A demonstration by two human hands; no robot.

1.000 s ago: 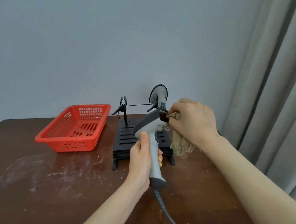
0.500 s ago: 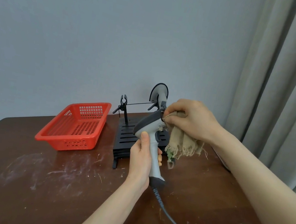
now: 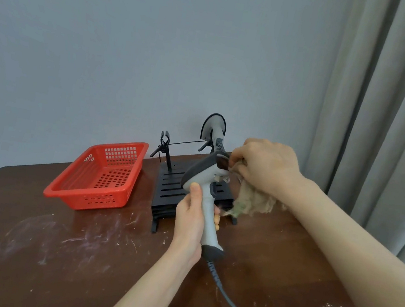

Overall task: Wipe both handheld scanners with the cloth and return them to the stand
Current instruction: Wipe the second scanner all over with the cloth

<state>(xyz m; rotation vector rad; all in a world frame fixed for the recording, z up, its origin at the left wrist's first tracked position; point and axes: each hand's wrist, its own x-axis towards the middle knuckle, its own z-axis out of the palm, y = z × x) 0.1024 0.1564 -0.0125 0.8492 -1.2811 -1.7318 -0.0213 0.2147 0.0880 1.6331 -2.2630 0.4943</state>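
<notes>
Left hand [image 3: 192, 220] grip closed round upright grey-white corded handheld scanner [image 3: 207, 196]; right hand [image 3: 267, 168] pinches frayed beige cloth [image 3: 254, 203] against scanner window, right of handle; black slatted stand [image 3: 167, 190] just behind.

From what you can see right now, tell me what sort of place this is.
Probably a plain indoor room set up as a small workstation, not a shop floor. A worn wooden table stands against a bare grey wall, grey curtains hang at the right, and a red basket sits beside a black stand.

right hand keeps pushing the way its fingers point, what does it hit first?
The right hand, pinching the cloth, points left at the scanner head held by the left hand. It would likely meet the scan window first; the cloth seems already against it.
</notes>
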